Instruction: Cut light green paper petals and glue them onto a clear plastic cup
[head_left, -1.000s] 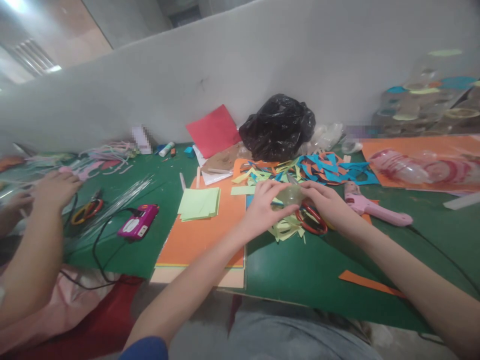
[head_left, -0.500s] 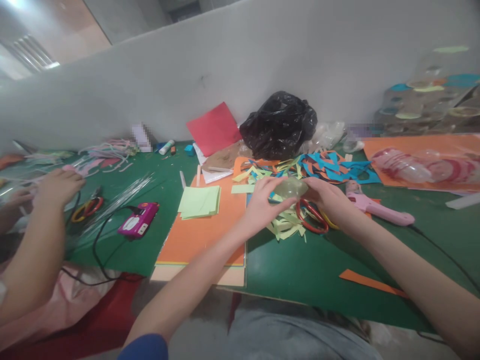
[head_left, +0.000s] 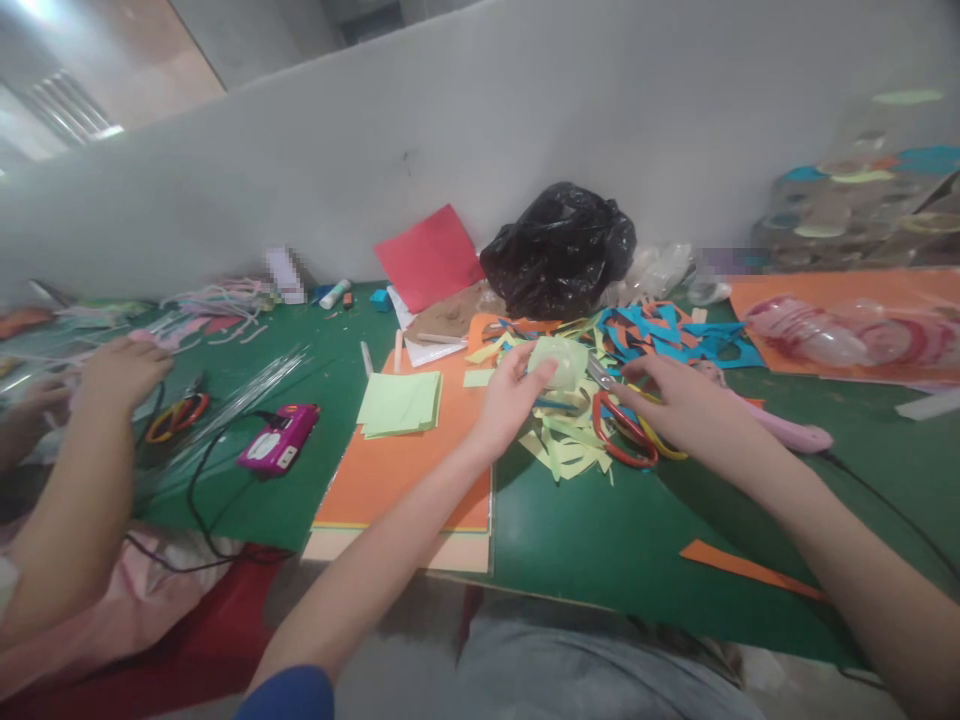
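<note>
My left hand (head_left: 512, 402) grips a pale green, see-through rounded piece (head_left: 559, 362), perhaps a cut plastic bottle end, its thumb across the near side. To the right, my right hand (head_left: 679, 395) holds nothing, its fingers apart and reaching over the scissors (head_left: 625, 432). These scissors have red and yellow handles and lie on the paper scraps, blades toward the green piece. Whether the fingertips touch them I cannot tell. Light green paper scraps (head_left: 574, 450) spread below both hands.
Green paper sheets (head_left: 399, 403) lie on orange paper (head_left: 405, 485). A pink glue gun (head_left: 787, 428) with a cord is partly behind my right hand. A black plastic bag (head_left: 559, 250) stands against the wall. At left, a co-worker's hand (head_left: 124, 375) is near a purple box (head_left: 279, 440).
My right hand has let go of the pale green piece and moved right, over the scissors. My left hand has turned the piece and shifted slightly left with it.
</note>
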